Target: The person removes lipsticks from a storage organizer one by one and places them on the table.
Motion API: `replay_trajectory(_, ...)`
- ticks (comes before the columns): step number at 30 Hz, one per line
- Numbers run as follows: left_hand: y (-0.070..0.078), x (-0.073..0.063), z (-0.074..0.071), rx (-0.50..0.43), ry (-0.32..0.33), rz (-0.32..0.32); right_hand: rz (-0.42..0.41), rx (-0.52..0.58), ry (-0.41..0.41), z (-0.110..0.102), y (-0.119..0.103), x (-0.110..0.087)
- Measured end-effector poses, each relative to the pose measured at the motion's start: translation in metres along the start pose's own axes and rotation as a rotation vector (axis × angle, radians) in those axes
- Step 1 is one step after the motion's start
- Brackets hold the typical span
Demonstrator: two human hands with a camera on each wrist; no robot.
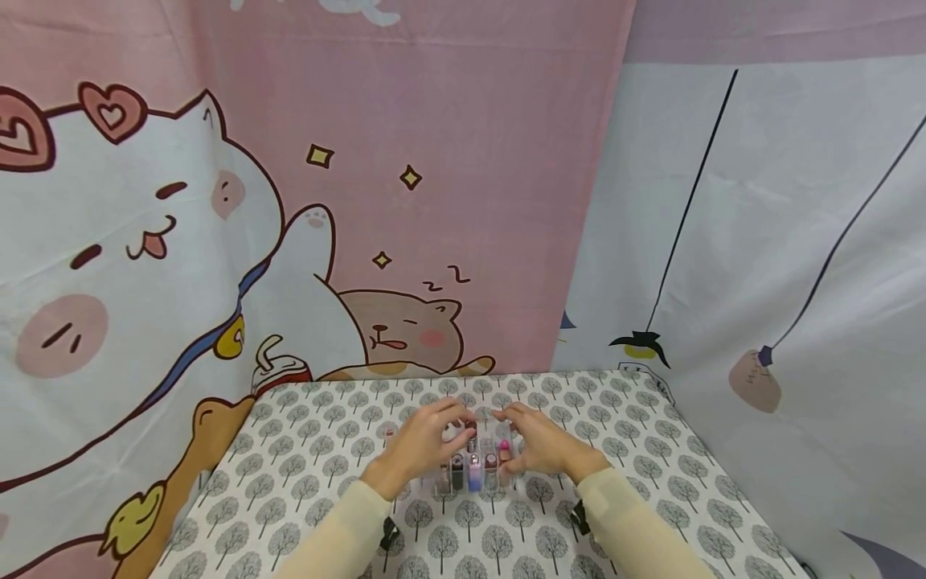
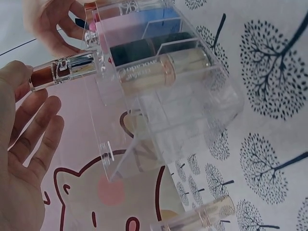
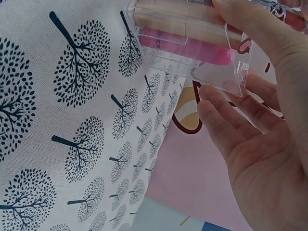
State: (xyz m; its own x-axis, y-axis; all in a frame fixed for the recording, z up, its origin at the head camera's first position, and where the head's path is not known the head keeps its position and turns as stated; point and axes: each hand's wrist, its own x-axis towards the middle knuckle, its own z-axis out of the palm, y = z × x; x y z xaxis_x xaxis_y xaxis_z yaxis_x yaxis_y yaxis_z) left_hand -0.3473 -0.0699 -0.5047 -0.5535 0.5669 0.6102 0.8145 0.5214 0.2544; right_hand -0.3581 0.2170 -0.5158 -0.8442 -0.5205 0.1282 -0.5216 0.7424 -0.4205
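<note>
A clear plastic cosmetics organizer [image 2: 168, 115] stands on the table between the hands, with several tubes upright in its compartments. Among them are a pink-and-blue tube [image 1: 474, 474], a dark green tube [image 2: 149, 48], a clear tube with pale contents [image 2: 161, 72] and a bright pink tube [image 3: 187, 45]. My left hand [image 1: 427, 438] pinches a lip gloss tube [image 2: 62, 70], dark red with a clear end, between thumb and forefinger. That clear end is at the organizer's top; its exact compartment is hard to tell. With my right hand [image 1: 542, 442] I hold the organizer's right side, thumb in front, fingers behind.
Another clear tube [image 2: 202, 216] lies on the tree-patterned tablecloth [image 1: 340, 426] beside the organizer. A small pinkish item [image 1: 391, 434] is left of my left hand. Dark objects [image 1: 389, 532] show near both sleeves. A cartoon curtain [image 1: 492, 201] hangs behind the table.
</note>
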Motion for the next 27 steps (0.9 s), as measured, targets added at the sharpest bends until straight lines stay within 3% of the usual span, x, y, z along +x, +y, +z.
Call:
replay_trajectory(8,-0.007,-0.008,-0.008,-0.011,0.057,0.009,0.01,0.015,0.003,0.002,0.001,0.0)
replay_trajectory(13,-0.008,-0.014,-0.014,-0.027,0.059,0.002,0.001,0.007,0.008,0.002,0.002,0.0)
replay_trajectory(27,-0.018,-0.027,-0.029,0.008,0.151,0.038,0.002,0.009,0.009,0.003,0.001,-0.002)
